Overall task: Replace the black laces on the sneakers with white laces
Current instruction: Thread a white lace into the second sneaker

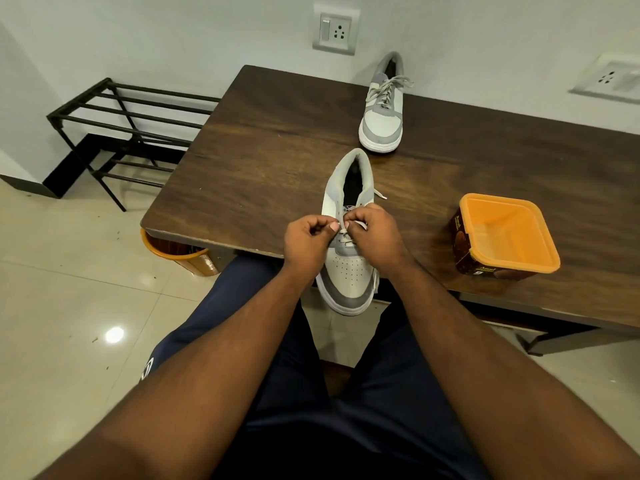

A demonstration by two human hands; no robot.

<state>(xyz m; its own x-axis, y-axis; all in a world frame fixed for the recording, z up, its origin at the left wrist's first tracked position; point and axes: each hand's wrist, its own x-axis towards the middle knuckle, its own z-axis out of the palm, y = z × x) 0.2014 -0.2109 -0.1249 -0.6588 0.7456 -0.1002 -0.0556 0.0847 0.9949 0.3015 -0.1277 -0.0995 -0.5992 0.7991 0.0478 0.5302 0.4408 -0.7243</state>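
Both hands, left [308,242] and right [375,233], are pinching the lace [344,233] over the sneaker [346,261], toe pointing at 6 o'clock.

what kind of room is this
Probably a room in a home or hostel: a dark wooden table against a white wall with a switch and socket plate, and a black metal shoe rack on a tiled floor.

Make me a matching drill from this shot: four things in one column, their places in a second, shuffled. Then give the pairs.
Things:
1. near sneaker
2. far sneaker
3. orange tub
4. black rack

Places:
A. on the floor by the wall
B. far table edge, laced white
C. under both hands, toe over the near table edge
D. on the table, right of the hands

Pairs: 1-C, 2-B, 3-D, 4-A
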